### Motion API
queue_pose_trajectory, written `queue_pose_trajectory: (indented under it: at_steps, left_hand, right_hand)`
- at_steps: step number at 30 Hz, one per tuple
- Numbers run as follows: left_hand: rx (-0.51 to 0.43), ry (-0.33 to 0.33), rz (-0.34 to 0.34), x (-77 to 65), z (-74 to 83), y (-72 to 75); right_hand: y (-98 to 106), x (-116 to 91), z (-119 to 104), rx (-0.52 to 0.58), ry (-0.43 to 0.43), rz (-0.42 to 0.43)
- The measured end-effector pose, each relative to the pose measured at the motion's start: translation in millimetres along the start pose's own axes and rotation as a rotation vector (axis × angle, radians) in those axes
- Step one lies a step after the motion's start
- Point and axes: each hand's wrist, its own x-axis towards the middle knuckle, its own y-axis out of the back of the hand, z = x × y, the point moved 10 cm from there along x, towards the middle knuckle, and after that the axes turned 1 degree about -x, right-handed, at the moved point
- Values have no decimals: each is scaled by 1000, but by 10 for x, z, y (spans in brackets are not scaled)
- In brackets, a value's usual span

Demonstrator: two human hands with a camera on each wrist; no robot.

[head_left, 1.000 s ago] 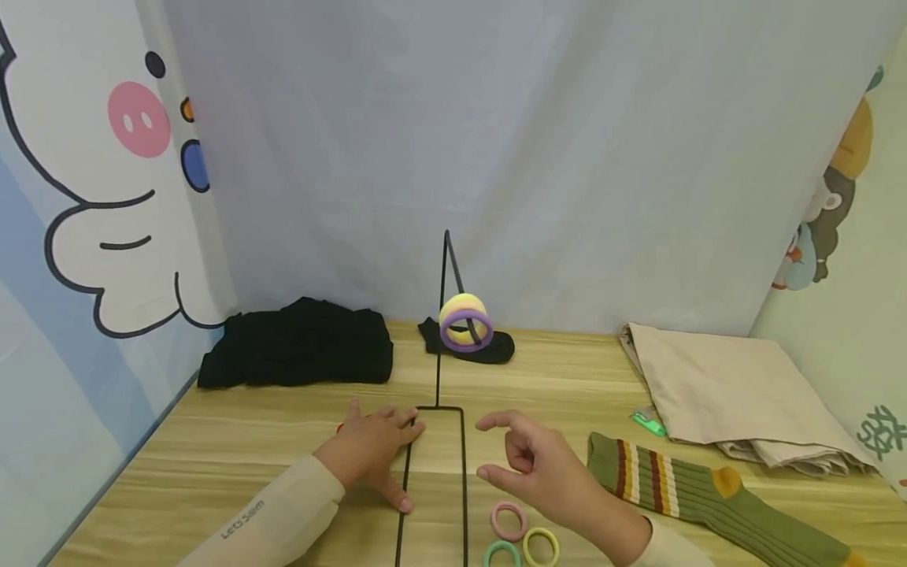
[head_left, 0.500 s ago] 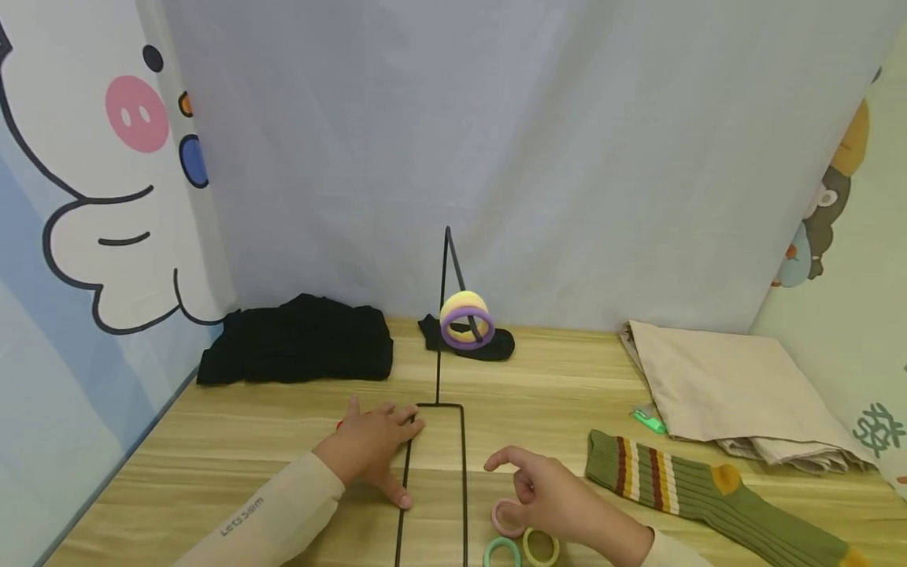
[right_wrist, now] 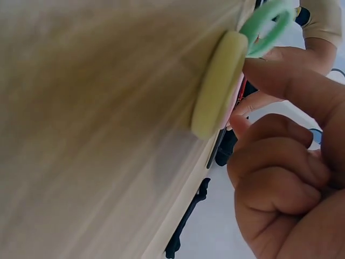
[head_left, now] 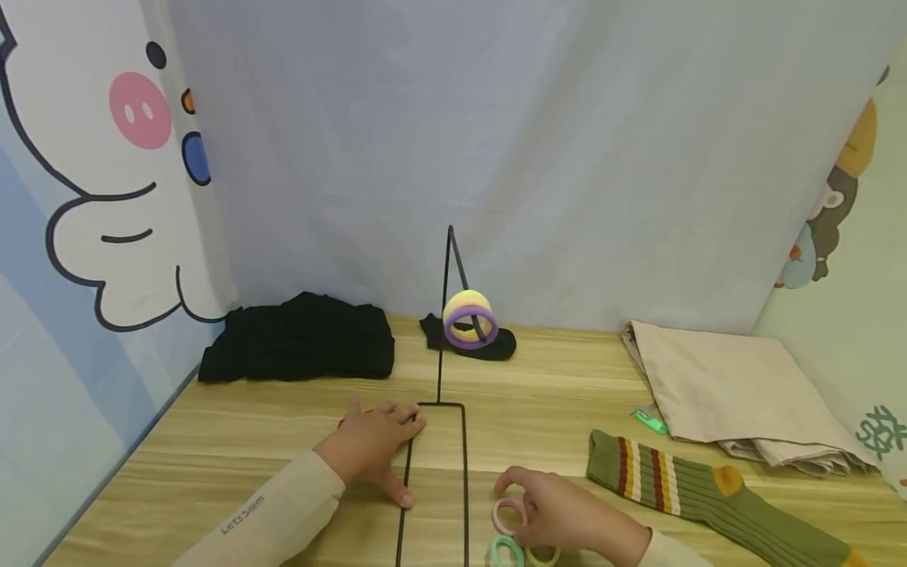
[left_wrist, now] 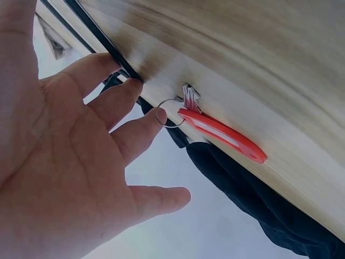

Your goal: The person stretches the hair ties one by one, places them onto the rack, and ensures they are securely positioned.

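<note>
My left hand lies spread on the base of a black wire stand, fingertips touching its left bar. Beside those fingers, in the left wrist view, is a key ring with keys and a red tag. My right hand has its thumb and curled index finger about a pink hair tie; the exact contact is partly hidden. A green hair tie touches it and looks tilted in the right wrist view. A yellow hair tie is partly under the hand. Purple and yellow hair ties hang on the stand's arm.
Folded black cloth lies at the back left, and a black sock behind the stand. On the right are a striped green sock, a folded beige cloth and a small green-handled item.
My right hand has come down and closed in on the pink hair tie, its thumb and index finger nearer together. The green hair tie has shifted slightly right. My left hand stays put.
</note>
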Motion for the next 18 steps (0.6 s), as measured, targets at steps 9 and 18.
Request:
queue_pose_trajectory:
  at_steps: [9,18]
  left_hand:
    - [-9,-4,-7,0,0,15]
    - [-15,-6,-1,9,7,1]
  right_hand:
    - [24,-10,6,-29,7,6]
    - [23,-3,30,-110,-23,36]
